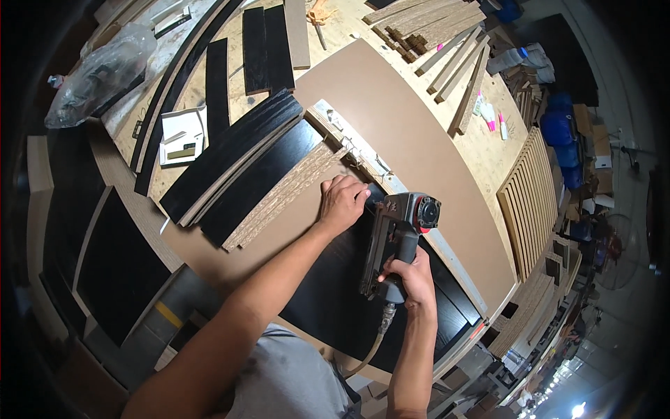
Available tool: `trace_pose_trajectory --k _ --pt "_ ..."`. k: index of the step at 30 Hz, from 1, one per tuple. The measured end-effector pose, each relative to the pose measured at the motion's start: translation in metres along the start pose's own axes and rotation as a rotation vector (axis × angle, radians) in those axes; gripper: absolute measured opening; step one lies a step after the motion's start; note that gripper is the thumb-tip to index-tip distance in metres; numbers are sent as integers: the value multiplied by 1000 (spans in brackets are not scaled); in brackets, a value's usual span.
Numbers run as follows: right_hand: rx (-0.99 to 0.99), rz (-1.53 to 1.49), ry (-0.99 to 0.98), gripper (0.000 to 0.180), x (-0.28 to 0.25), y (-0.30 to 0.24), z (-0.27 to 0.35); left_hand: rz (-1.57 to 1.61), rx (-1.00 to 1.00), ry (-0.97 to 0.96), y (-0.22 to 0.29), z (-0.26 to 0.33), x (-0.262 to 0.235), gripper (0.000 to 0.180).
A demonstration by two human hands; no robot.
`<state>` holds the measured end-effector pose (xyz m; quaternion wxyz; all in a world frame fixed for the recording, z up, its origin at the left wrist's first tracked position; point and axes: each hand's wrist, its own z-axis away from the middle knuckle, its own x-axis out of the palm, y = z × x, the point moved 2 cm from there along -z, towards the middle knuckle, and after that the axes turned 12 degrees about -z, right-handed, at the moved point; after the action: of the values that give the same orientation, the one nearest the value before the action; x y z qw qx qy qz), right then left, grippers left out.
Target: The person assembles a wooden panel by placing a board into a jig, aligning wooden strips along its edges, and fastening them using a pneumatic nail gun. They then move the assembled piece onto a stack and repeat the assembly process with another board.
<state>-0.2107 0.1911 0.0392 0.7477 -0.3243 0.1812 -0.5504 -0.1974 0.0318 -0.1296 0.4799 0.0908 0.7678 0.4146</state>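
Note:
My right hand [413, 278] is wrapped round the handle of a black and grey pneumatic nail gun [403, 234], whose air hose [377, 343] runs down toward my body. The gun is over a large black panel [328, 297], close to a long pale straight strip [447, 251]. My left hand [342, 204] is closed, fingers bent and together, at the panel's far end beside the strip. What its fingertips press on or pinch is hidden. Metal clips [359, 150] sit along the strip just beyond that hand.
Black boards [241, 150] and brown wood strips [286, 195] lie left of my hand. A brown curved-edge sheet [391, 105] covers the worktable. Wood sticks [457, 70], scissors [319, 28], small bottles [488, 115] and a slatted stack [527, 202] lie farther off. A small white box [183, 136] is at left.

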Motion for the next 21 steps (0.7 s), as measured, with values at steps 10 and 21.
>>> trace_pose_trajectory --k 10,21 --pt "-10 102 21 43 3 0 -1 -27 15 4 1 0 0 13" --pt "-32 107 31 40 8 -1 0 -30 -20 -42 -1 0 2 14"
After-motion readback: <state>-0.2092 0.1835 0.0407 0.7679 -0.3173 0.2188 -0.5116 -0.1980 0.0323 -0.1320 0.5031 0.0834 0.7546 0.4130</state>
